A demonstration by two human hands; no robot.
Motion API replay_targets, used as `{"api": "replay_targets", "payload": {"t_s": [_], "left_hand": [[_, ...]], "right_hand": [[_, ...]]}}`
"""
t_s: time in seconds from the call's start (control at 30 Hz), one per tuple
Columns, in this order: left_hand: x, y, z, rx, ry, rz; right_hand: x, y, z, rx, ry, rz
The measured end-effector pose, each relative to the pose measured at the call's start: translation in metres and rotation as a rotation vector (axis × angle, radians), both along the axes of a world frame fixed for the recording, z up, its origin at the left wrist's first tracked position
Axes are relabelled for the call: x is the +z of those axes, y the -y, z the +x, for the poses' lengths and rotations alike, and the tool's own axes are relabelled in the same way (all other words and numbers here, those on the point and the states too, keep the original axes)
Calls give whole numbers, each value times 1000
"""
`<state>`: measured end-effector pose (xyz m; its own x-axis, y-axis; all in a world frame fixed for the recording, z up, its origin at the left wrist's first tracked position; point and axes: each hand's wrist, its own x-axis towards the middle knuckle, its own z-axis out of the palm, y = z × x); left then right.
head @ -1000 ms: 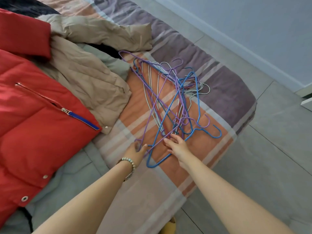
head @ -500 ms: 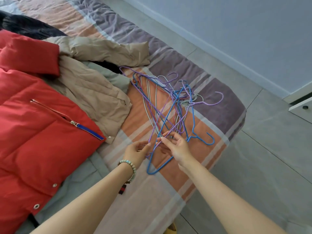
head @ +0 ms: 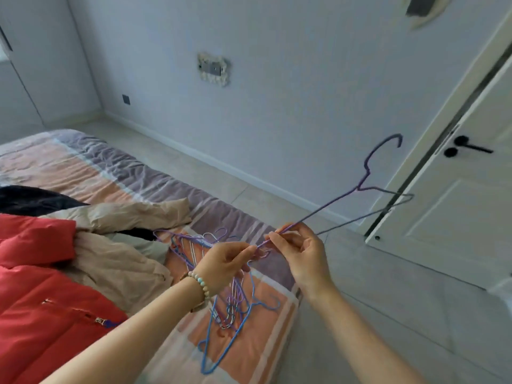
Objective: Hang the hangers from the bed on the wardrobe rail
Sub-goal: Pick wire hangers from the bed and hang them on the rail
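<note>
Pinching one purple hanger (head: 332, 202) in left hand (head: 221, 261) and right hand (head: 302, 253) above the bed (head: 110, 173); apparently just starting, tangled pile (head: 235, 300) lying on the bed

We can read no text, label, brand, number or sign anywhere here. The wall plate (head: 213, 68) and the zip pull (head: 101, 320) on the red jacket (head: 41, 300) are too blurred to show any marking. The thin wire of the purple hanger (head: 332, 202) carries no lettering that we can make out.
</note>
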<state>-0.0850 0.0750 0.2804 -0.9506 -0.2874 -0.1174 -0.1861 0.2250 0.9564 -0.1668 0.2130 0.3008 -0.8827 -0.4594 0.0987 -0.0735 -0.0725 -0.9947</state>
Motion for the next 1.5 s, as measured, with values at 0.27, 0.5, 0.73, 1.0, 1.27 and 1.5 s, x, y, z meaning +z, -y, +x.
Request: {"api": "replay_targets", "payload": {"t_s": [0.27,0.5,0.73,1.0,1.27,1.5], "left_hand": [[193,-109,-12,-391,-294,35],[321,-252,1,-743,-465,27],[392,-409,27,-976,-559,86],[430,-577,72,-1126,-594,184],[445,-722,101,-1151,-591,275],[457,-808,120,-1222,-512,306]], "right_hand": [[190,-133,43,-329,-293,-81],[309,-279,114,-630,-463,-134],[379,-420,189,-896,-583,-47],[416,-574,245,-1110,-579,7],[437,-700,267,-1297,-632,92],[455,-790,270,-1480,-555,168]]}}
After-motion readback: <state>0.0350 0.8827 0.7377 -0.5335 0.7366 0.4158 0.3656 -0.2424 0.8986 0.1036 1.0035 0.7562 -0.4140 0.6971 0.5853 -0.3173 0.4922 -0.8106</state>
